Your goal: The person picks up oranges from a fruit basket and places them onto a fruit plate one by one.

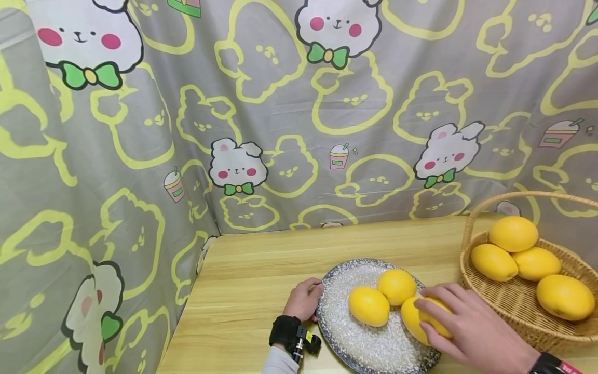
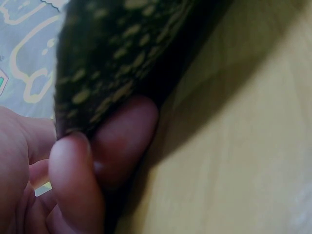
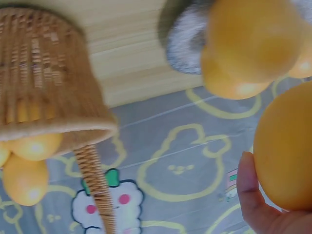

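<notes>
The left hand (image 1: 302,301) pinches the plate (image 1: 369,349) at its left rim, thumb and finger pressing from opposite faces, above the table (image 1: 243,291). The right hand (image 1: 472,326) curls its fingers round 1 held lemon (image 3: 287,151) at the plate's right side, just beside 1 of the 3 plate lemons (image 1: 369,306); whether those 2 touch I cannot tell. Rightward stands the basket (image 1: 506,298), with 4 basket lemons (image 1: 514,234) inside.
</notes>
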Motion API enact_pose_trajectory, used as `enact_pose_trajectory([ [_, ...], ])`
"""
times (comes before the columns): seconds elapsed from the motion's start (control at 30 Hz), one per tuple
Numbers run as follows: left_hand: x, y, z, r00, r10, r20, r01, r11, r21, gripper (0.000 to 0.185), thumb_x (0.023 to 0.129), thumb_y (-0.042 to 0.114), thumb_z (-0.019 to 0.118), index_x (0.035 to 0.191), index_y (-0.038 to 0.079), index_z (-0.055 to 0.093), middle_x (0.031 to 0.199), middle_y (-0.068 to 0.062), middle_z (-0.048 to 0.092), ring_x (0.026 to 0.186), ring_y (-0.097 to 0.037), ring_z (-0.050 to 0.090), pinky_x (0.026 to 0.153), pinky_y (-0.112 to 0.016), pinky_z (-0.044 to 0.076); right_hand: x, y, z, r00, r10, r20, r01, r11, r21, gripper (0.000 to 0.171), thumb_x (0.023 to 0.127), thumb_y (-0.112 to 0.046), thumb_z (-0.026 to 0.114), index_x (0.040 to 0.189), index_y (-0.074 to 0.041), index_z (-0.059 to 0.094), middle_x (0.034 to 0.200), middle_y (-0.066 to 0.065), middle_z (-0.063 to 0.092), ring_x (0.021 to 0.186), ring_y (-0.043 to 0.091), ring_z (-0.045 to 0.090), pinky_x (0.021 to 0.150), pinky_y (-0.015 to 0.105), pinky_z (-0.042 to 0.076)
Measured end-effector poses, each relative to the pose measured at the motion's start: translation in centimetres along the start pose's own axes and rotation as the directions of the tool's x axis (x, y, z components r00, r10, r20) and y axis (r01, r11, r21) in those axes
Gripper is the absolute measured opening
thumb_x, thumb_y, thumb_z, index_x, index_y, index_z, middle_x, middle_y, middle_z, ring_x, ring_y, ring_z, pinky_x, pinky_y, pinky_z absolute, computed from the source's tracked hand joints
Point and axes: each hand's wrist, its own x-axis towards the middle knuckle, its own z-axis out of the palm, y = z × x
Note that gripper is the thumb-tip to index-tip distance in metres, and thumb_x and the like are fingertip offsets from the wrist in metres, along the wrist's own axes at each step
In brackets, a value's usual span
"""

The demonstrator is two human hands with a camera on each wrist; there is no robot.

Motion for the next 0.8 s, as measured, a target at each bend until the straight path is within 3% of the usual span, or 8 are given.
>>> enact_pose_trajectory([
  [0.23,-0.3,0.3,-0.1,1.000,0.008,-0.004,-0.008,1.000,0.005,0.033,0.108,0.032,0.054,0.132,0.014,0.067,0.062,0.001,0.062,0.037,-0.008,0.048,0.038,-0.023,0.047,0.7,-2.1,1.0,0.997,-0.073,-0.009,0.074,0.996,0.045,0.029,0.102,-0.052,0.058,0.119,-0.032,0.071,0.118,-0.009,0.066,0.104,0.012,0.059,0.084,0.031,0.046],
  [0.6,-0.2,0.3,-0.1,1.000,0.008,-0.007,-0.008,1.000,0.016,0.033,0.108,0.031,0.054,0.133,0.013,0.067,0.062,0.000,0.064,0.037,-0.008,0.049,0.038,-0.023,0.047,0.8,-4.1,2.4,0.994,-0.112,0.012,0.112,0.993,0.042,0.035,0.107,-0.051,0.043,0.119,-0.033,0.071,0.120,-0.012,0.066,0.110,0.007,0.058,0.087,0.029,0.047],
  [0.8,-0.1,0.1,-0.2,1.000,0.016,-0.007,-0.016,1.000,0.021,0.034,0.108,0.031,0.054,0.133,0.012,0.067,0.061,0.000,0.064,0.036,-0.007,0.049,0.038,-0.024,0.047,0.8,-4.8,3.2,0.990,-0.140,-0.008,0.141,0.986,0.085,0.024,0.103,-0.047,0.055,0.116,-0.033,0.070,0.121,-0.010,0.067,0.110,0.007,0.058,0.084,0.028,0.048],
])
